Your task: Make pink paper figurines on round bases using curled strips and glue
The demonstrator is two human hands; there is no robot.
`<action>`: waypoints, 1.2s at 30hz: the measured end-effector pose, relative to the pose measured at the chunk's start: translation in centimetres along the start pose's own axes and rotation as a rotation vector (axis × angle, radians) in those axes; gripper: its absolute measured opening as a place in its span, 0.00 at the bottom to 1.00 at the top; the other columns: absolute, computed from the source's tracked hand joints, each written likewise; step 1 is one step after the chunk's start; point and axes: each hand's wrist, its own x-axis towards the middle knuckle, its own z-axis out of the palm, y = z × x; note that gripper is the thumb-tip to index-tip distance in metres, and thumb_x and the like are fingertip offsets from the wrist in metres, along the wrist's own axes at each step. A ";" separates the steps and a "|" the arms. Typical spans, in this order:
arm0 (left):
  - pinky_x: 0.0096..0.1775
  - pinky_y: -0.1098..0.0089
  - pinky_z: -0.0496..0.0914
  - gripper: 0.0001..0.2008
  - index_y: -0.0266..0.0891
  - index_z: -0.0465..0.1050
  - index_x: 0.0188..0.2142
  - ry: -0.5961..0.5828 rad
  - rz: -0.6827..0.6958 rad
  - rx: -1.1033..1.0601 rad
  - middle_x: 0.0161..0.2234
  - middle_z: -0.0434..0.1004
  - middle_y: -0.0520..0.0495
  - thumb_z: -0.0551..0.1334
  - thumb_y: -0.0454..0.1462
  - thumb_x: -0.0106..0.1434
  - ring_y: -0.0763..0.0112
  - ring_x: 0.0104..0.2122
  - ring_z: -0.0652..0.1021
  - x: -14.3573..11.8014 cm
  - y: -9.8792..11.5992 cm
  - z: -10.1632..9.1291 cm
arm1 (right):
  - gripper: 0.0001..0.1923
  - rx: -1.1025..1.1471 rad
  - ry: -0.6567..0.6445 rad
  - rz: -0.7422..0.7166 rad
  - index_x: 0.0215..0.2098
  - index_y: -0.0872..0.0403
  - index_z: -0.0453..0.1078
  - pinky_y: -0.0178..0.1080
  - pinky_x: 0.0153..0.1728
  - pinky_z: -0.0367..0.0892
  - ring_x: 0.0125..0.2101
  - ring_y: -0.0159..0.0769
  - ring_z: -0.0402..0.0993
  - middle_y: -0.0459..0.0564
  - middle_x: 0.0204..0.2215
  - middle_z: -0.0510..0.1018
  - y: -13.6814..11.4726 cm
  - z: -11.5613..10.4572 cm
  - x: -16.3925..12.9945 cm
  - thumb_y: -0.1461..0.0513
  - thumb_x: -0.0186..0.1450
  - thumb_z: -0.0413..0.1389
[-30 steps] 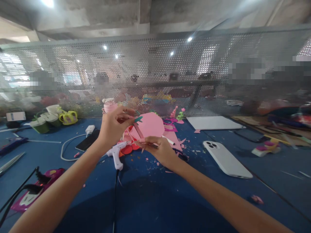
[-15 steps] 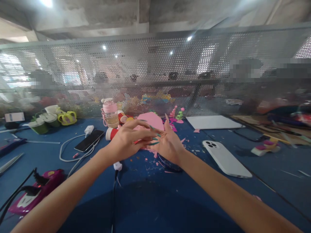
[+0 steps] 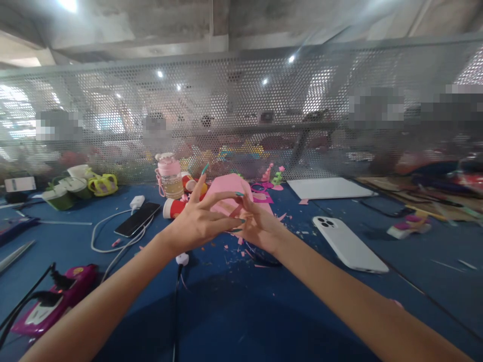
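Observation:
My left hand (image 3: pixel 202 221) reaches in from the left, its back toward me and its long green nails showing. One finger points up and apart, while the others stretch across to the right hand's fingertips. My right hand (image 3: pixel 262 226) is turned inward with its fingers curled against the left fingertips. Whether something small sits between the fingers cannot be made out. Directly behind the hands lies a pink sheet (image 3: pixel 230 186), partly covered by them. Small pink scraps (image 3: pixel 240 240) are scattered on the blue table below.
Behind the hands stand a pink-lidded bottle (image 3: pixel 169 176), a red-and-white cup (image 3: pixel 172 208) on its side and small pink and green figures (image 3: pixel 277 178). A white phone (image 3: pixel 349 245) lies right, a black phone (image 3: pixel 137 219) and purple power strip (image 3: pixel 56 299) left. A perforated panel (image 3: pixel 234 115) closes the back.
One left finger has lifted up and away from the others. The right hand's raised finger has folded down, and its fingers are now curled in. The pink sheet shows more.

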 end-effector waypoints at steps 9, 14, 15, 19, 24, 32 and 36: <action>0.47 0.53 0.57 0.11 0.45 0.73 0.37 0.125 -0.163 0.002 0.35 0.78 0.52 0.54 0.43 0.60 0.62 0.41 0.68 0.1 0.4 0.3 | 0.11 -0.039 0.089 -0.084 0.32 0.50 0.69 0.39 0.38 0.66 0.46 0.39 0.65 0.48 0.42 0.73 -0.1 -0.6 0.5 0.53 0.53 0.57; 0.37 0.64 0.65 0.20 0.38 0.72 0.36 -0.033 -0.400 -0.363 0.34 0.77 0.45 0.45 0.44 0.65 0.68 0.33 0.70 0.7 0.4 0.3 | 0.12 -0.103 0.124 -0.191 0.26 0.49 0.70 0.42 0.45 0.62 0.49 0.40 0.63 0.46 0.41 0.74 0.7 -0.5 0.6 0.52 0.47 0.61; 0.36 0.66 0.66 0.21 0.38 0.72 0.36 -0.026 -0.455 -0.474 0.33 0.76 0.45 0.43 0.44 0.65 0.69 0.32 0.71 0.7 0.2 0.4 | 0.12 -0.136 0.126 -0.213 0.24 0.49 0.71 0.43 0.46 0.60 0.49 0.40 0.63 0.46 0.39 0.75 0.8 -0.5 0.6 0.52 0.45 0.62; 0.31 0.71 0.69 0.25 0.37 0.73 0.32 0.030 -0.666 -0.857 0.27 0.76 0.46 0.40 0.44 0.65 0.73 0.28 0.74 0.6 -0.4 1.2 | 0.10 -0.272 0.106 -0.301 0.22 0.48 0.74 0.43 0.48 0.58 0.43 0.38 0.67 0.46 0.31 0.77 1.3 0.0 0.4 0.53 0.43 0.64; 0.30 0.72 0.69 0.17 0.35 0.71 0.23 0.003 -0.911 -1.117 0.22 0.75 0.47 0.54 0.44 0.59 0.74 0.25 0.75 0.8 -0.7 1.3 | 0.07 -0.449 0.166 -0.378 0.21 0.48 0.75 0.46 0.45 0.61 0.35 0.37 0.71 0.44 0.28 0.78 1.4 -0.1 0.5 0.55 0.43 0.64; 0.26 0.75 0.67 0.09 0.32 0.73 0.25 -0.075 -1.130 -1.144 0.21 0.75 0.50 0.66 0.37 0.45 0.78 0.22 0.73 1.0 -0.4 1.0 | 0.09 -0.962 0.265 -0.552 0.24 0.48 0.76 0.49 0.52 0.52 0.50 0.44 0.62 0.49 0.39 0.76 1.5 -0.8 0.5 0.55 0.44 0.64; 0.25 0.76 0.67 0.04 0.33 0.75 0.25 -0.138 -1.084 -0.919 0.21 0.77 0.49 0.65 0.33 0.48 0.78 0.21 0.73 0.9 -0.6 0.9 | 0.14 -0.994 0.286 -0.472 0.27 0.49 0.76 0.49 0.54 0.47 0.50 0.44 0.61 0.50 0.43 0.73 1.5 -0.3 0.2 0.59 0.39 0.66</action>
